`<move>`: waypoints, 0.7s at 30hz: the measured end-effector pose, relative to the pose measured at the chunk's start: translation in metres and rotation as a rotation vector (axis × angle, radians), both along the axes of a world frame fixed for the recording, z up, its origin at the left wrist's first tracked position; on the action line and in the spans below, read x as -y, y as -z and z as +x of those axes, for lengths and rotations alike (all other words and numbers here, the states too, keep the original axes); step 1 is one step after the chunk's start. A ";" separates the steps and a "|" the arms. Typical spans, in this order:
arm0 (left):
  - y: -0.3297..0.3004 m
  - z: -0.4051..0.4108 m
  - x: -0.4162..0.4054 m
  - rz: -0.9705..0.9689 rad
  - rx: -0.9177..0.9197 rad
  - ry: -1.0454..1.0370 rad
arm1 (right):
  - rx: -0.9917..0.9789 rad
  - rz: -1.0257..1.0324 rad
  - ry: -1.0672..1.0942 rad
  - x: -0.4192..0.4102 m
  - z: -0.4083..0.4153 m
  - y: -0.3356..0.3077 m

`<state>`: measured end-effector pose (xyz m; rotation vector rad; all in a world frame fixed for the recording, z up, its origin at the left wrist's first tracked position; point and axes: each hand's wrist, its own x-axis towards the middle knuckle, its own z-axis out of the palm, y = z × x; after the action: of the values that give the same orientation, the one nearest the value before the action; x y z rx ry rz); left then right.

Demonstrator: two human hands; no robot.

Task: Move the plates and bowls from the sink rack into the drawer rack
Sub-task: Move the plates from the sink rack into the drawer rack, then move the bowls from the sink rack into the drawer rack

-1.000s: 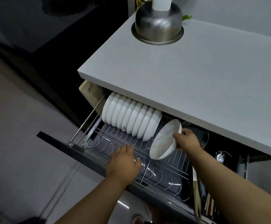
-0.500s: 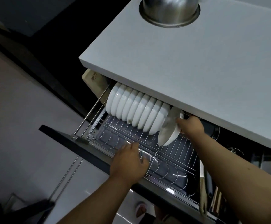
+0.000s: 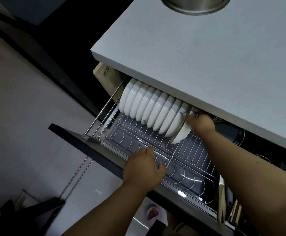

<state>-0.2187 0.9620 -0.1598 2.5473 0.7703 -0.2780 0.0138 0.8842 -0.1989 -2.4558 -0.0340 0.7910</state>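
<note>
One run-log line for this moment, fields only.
phase: racking bowl | right hand: holds white bowl at end of bowl row | left hand: rests on drawer rack front | release: not yet

Steel bowl (image 3: 195, 5) cut off above.

The right hand (image 3: 201, 122) is reaching out toward one o'clock on a nearly straight arm, its fingers curling round the rim of a white bowl (image 3: 181, 133) at the end of the row. The left hand (image 3: 143, 169) is lying lower, toward eleven o'clock, palm down, fingers loosely spread and resting on the wire rack (image 3: 186, 150).
</note>
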 end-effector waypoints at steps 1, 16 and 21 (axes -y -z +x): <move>0.000 0.000 0.000 0.001 0.001 -0.002 | -0.009 -0.014 -0.002 -0.003 0.001 0.000; 0.002 -0.001 0.001 0.020 0.050 -0.011 | -0.008 0.050 0.005 0.000 -0.021 -0.007; 0.000 0.000 0.000 0.057 0.033 0.005 | 0.003 0.112 -0.063 0.025 -0.062 -0.012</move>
<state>-0.2186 0.9619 -0.1599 2.6006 0.7706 -0.2181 -0.0485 0.8593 -0.1869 -2.3595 -0.1531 0.7910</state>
